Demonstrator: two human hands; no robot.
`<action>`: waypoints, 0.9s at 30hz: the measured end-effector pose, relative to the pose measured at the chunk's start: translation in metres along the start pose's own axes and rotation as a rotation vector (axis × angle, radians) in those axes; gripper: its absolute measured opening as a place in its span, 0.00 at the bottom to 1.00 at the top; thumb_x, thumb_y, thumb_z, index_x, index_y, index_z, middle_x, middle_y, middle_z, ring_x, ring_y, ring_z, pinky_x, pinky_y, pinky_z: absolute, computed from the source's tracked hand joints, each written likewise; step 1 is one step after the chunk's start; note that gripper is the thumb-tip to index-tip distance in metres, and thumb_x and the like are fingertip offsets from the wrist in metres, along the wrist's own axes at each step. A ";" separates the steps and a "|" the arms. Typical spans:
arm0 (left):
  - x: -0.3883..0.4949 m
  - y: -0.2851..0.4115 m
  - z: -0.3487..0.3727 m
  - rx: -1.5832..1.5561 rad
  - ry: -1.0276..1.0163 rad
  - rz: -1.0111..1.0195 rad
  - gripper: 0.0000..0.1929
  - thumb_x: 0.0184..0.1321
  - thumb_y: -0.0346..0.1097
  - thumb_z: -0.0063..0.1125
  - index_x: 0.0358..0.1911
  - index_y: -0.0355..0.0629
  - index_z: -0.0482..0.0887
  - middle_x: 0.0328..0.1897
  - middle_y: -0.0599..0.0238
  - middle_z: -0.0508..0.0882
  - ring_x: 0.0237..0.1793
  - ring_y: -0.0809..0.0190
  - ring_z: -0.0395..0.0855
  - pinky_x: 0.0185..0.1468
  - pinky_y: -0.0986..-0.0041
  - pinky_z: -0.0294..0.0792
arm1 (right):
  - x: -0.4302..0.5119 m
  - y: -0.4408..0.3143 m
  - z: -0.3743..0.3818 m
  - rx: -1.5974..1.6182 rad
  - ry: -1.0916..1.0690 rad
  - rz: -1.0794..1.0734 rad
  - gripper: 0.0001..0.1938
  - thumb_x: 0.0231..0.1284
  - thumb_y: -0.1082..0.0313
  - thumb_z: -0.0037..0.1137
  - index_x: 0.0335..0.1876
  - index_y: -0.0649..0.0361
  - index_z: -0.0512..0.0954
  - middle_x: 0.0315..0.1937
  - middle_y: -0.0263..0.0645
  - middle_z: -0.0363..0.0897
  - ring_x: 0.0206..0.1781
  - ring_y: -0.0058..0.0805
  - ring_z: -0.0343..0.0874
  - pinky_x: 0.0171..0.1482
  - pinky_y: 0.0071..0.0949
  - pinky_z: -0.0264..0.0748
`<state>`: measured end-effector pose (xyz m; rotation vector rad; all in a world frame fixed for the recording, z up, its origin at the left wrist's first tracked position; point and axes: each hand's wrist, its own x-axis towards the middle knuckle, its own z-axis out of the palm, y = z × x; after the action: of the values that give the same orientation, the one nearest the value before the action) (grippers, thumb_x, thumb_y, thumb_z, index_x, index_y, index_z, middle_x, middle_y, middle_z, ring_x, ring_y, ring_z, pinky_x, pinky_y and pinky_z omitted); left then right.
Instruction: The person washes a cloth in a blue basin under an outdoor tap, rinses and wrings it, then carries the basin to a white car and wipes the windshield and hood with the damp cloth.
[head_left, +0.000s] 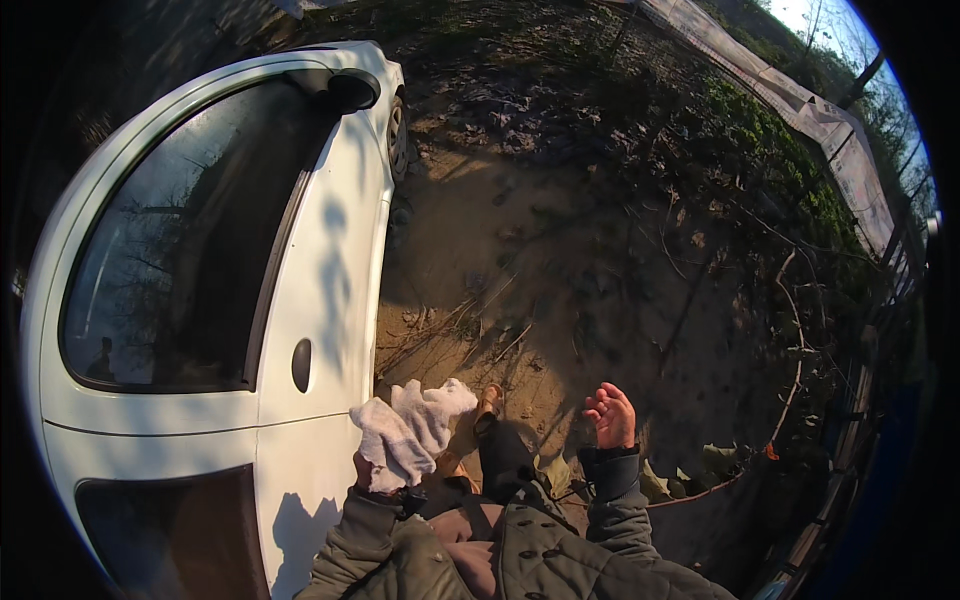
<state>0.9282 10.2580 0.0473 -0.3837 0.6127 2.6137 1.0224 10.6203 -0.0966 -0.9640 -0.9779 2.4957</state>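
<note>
My left hand (363, 471) is mostly hidden under a crumpled, whitish cloth (420, 431) that it holds beside the car. The cloth hangs in loose folds close to the side of the white car (315, 300). Its shadow falls on the body panel behind the door. My right hand (611, 418) is raised over the ground with its fingers loosely curled and apart, holding nothing. The car's black door handle (301, 365) lies ahead and to the left of the cloth. Farther forward are the dark side window (187, 240) and the side mirror (354, 90).
Dry twigs (442, 337) lie on the bare soil near my feet. A thin bent branch (796, 360) with large leaves (656, 480) curves along the right. Beyond it stand a wooden edge (847, 450) and a pale sheet fence (847, 150). The front wheel (397, 139) is ahead.
</note>
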 end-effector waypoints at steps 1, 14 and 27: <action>0.019 0.002 -0.001 0.053 0.003 0.003 0.23 0.66 0.58 0.50 0.45 0.42 0.71 0.53 0.62 0.74 0.50 0.62 0.74 0.59 0.67 0.67 | 0.013 -0.004 0.001 -0.002 0.038 -0.020 0.16 0.59 0.74 0.50 0.53 0.65 0.73 0.39 0.38 0.81 0.39 0.36 0.84 0.37 0.34 0.83; 0.274 0.041 0.077 -0.202 0.091 -0.003 0.32 0.63 0.53 0.56 0.66 0.47 0.64 0.66 0.67 0.71 0.56 0.62 0.71 0.63 0.68 0.66 | 0.293 -0.068 0.170 0.041 -0.157 0.009 0.15 0.60 0.74 0.50 0.52 0.64 0.75 0.37 0.37 0.81 0.38 0.36 0.84 0.36 0.34 0.84; 0.474 0.055 0.164 0.090 -0.256 -0.059 0.17 0.69 0.49 0.50 0.50 0.44 0.72 0.51 0.60 0.78 0.55 0.58 0.76 0.62 0.63 0.69 | 0.399 -0.142 0.287 -0.045 -0.259 0.049 0.15 0.60 0.75 0.51 0.53 0.64 0.74 0.39 0.39 0.80 0.39 0.36 0.84 0.36 0.36 0.85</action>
<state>0.4629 10.4529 0.0409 -0.0364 0.6174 2.5131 0.5382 10.7742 -0.0352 -0.6954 -1.1027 2.6985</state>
